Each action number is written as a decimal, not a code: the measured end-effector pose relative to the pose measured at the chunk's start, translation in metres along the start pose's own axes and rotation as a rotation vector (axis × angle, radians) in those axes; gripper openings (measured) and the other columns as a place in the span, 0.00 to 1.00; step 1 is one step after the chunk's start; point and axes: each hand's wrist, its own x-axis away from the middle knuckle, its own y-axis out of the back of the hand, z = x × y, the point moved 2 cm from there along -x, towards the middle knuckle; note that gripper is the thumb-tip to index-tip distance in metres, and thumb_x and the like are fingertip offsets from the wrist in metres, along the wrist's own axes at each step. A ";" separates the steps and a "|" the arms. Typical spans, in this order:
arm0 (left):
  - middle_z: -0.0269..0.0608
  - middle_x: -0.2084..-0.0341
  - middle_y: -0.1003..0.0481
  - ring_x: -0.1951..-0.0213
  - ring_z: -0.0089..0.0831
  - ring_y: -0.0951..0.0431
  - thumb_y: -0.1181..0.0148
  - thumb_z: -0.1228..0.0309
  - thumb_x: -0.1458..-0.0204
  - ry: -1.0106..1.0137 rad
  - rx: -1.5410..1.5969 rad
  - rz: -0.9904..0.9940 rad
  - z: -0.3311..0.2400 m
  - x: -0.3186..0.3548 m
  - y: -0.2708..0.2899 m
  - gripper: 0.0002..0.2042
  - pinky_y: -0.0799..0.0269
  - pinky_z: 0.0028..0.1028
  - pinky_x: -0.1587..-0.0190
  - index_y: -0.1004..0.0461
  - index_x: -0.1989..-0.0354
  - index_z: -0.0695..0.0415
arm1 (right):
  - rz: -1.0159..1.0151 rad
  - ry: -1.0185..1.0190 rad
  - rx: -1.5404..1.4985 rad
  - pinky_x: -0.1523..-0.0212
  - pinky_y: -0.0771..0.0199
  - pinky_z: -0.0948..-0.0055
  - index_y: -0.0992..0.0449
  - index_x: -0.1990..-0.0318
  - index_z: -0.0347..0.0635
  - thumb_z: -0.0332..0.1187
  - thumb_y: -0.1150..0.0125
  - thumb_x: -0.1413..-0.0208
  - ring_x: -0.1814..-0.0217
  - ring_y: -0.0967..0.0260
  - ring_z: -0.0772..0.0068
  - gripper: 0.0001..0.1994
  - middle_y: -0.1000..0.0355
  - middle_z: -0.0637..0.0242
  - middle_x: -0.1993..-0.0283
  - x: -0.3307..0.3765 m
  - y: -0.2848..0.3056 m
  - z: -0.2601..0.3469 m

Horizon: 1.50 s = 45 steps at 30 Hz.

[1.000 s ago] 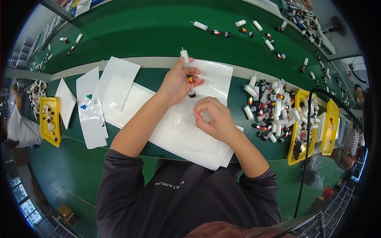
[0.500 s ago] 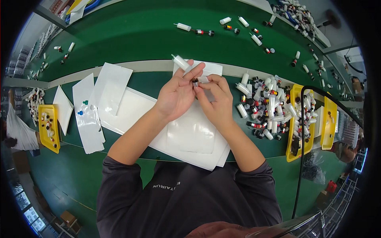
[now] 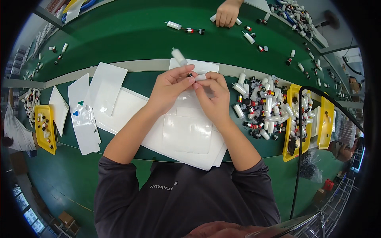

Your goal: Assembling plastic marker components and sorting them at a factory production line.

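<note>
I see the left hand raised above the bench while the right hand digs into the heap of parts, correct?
The right hand is misread: the head view shows it beside the raised left hand, gripping a small white part, clear of the heap.

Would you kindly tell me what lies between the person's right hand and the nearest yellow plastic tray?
In the head view, a heap of small white, black and red cylindrical parts lies between the right hand and the yellow tray.
</note>
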 end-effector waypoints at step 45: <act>0.47 0.45 0.24 0.50 0.28 0.20 0.39 0.84 0.44 -0.084 -0.200 0.073 0.007 0.001 -0.003 0.24 0.23 0.27 0.46 0.31 0.37 0.68 | -0.037 -0.267 -0.529 0.51 0.31 0.76 0.31 0.53 0.36 0.22 0.35 0.42 0.57 0.30 0.78 0.13 0.25 0.64 0.58 -0.003 -0.003 -0.002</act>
